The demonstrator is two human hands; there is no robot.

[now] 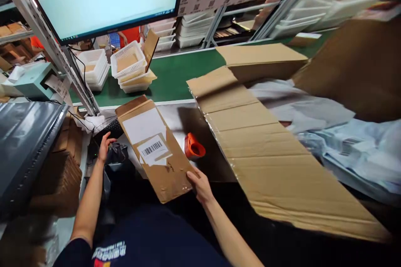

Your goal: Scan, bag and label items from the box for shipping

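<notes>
A flat brown cardboard mailer (175,171) hangs tilted in front of me, gripped at its lower right edge by my right hand (200,183). It carries a torn white label and a barcode sticker (153,149), with a dark handwritten mark below. To its left is my left hand (105,148), apart from the mailer, fingers stretched and holding nothing. A black keyboard (112,128) lies just beyond that hand, and a dark object (117,152) that I cannot make out sits beside it. An orange roll-shaped item (194,147) stands on the table right of the mailer.
A large open carton (250,142) with plastic-wrapped parcels (360,146) fills the right side. Behind runs a green conveyor belt (178,73) bearing white baskets (128,60). A monitor (106,0) hangs overhead; a label printer (36,81) stands left. People in orange work beyond the belt.
</notes>
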